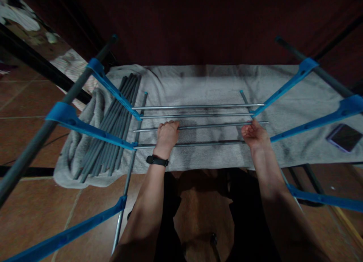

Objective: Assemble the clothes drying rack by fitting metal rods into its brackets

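Note:
A rack frame of grey tubes with blue plastic arms stands around my hands, with several thin metal crossbars between its sides. My left hand [168,135], palm down, is closed around the left part of a metal rod [210,126]. My right hand [254,133], palm turned up, has its curled fingers at the same rod near its right end. Both ends of this rod reach past the side tubes. Just nearer to me lies another crossbar [210,143]. A blue arm [109,136] rises to the left, and another blue arm [306,124] to the right.
Loose grey tubes [113,122] lie in a pile on the left of a grey cloth [193,84]. A phone [344,137] rests at the cloth's right. Behind stands a dark red panel [193,27]; below is tiled floor [36,209]. Two lower blue arms jut out near me.

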A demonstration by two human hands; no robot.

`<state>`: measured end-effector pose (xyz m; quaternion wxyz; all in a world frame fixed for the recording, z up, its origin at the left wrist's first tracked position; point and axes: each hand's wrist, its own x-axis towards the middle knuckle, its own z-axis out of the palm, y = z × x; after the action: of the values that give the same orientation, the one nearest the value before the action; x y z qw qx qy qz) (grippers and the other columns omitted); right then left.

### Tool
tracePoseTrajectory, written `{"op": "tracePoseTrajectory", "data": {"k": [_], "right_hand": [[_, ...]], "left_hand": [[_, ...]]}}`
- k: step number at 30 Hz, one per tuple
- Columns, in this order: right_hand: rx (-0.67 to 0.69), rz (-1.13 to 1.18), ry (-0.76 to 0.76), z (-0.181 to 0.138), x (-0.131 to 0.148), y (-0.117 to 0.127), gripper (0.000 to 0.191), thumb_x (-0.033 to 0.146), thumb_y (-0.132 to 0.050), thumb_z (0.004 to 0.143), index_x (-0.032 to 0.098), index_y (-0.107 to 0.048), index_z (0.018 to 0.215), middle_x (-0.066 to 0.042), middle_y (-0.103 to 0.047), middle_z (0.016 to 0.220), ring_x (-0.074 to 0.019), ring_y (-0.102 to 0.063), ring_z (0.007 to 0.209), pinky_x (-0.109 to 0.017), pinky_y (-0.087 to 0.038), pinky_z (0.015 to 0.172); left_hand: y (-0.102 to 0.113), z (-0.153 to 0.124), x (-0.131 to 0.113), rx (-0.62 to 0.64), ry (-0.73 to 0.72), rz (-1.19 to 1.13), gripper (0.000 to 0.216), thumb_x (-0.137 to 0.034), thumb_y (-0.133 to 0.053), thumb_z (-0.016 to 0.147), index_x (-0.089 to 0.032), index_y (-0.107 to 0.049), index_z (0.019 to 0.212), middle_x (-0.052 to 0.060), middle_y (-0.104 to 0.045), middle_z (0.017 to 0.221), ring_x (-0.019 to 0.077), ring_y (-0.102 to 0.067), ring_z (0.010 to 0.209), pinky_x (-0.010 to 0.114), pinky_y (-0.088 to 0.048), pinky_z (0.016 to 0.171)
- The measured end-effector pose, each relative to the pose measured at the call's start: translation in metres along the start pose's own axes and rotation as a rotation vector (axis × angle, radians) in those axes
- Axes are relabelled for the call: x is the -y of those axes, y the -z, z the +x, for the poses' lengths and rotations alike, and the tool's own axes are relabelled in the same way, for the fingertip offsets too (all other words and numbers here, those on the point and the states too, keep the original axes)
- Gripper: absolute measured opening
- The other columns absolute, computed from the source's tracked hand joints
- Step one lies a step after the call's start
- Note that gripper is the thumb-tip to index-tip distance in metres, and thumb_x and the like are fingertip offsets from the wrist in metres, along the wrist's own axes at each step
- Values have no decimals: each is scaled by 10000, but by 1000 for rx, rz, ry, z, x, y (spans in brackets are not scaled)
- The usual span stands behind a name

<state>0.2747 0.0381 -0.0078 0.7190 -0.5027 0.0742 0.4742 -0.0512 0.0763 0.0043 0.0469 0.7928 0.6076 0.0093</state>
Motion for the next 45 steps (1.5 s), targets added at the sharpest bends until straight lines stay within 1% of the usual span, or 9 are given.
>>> {"op": "tracePoseTrajectory", "data": {"k": [4,11,18,22,27,31,34,40,45], "right_hand": [[-8,8,3,0,0,0,238,175,-503,1003,161,-562,772,52,-590,586,-54,-541,475,-160,-537,531],[-13,2,5,-1,1,-1,247,169,-495,998,167,-544,756,56,-577,583,-48,-521,479,-157,-519,537],[31,-49,-29,1,2,1,205,107,-476,966,166,-582,800,15,-660,707,-78,-628,613,-194,-565,591],[76,-60,-55,3,1,3,229,61,-448,954,163,-602,818,12,-668,719,-81,-657,621,-205,-604,635],[103,-54,-58,7,-1,4,198,104,-493,975,193,-603,837,28,-678,753,-71,-671,625,-198,-621,664],[55,-54,-41,7,-1,3,232,135,-480,997,201,-595,806,50,-646,691,-59,-632,586,-192,-623,646],[23,-69,-33,4,1,2,238,155,-499,997,197,-584,778,54,-611,638,-61,-606,585,-197,-622,665],[19,-60,-26,3,3,2,254,203,-539,994,178,-554,742,48,-584,613,-64,-588,599,-203,-602,699],[37,-44,-30,3,7,1,230,206,-523,999,173,-574,777,27,-639,686,-78,-628,652,-220,-597,697]], "left_hand": [[-1,0,3,1,39,43,216,-202,-490,922,-216,-669,1043,99,-714,1062,262,-655,1029,400,-439,947],[-1,0,6,-17,80,39,219,-210,-493,914,-205,-672,1041,122,-708,1069,283,-649,1040,421,-424,957],[1,0,8,-14,71,13,224,-204,-486,912,-209,-676,1029,109,-715,1066,271,-654,1032,414,-429,946],[2,-1,8,-12,76,-9,232,-208,-485,913,-215,-675,1046,103,-720,1086,267,-652,1055,409,-423,962],[2,-1,7,-12,92,-14,272,-181,-460,915,-209,-673,1081,115,-722,1099,275,-642,1077,416,-417,965],[1,0,6,0,108,-8,267,-194,-463,917,-213,-673,1081,109,-723,1109,275,-637,1087,419,-406,979],[1,0,8,-4,124,-5,250,-206,-485,905,-213,-677,1065,107,-724,1103,284,-636,1083,429,-398,986],[1,-2,14,-14,163,0,248,-204,-482,901,-211,-682,1048,127,-721,1069,307,-635,1074,458,-383,980],[2,-4,19,-2,208,-2,261,-207,-481,897,-208,-673,1074,136,-716,1054,321,-629,1090,481,-384,976]]}}
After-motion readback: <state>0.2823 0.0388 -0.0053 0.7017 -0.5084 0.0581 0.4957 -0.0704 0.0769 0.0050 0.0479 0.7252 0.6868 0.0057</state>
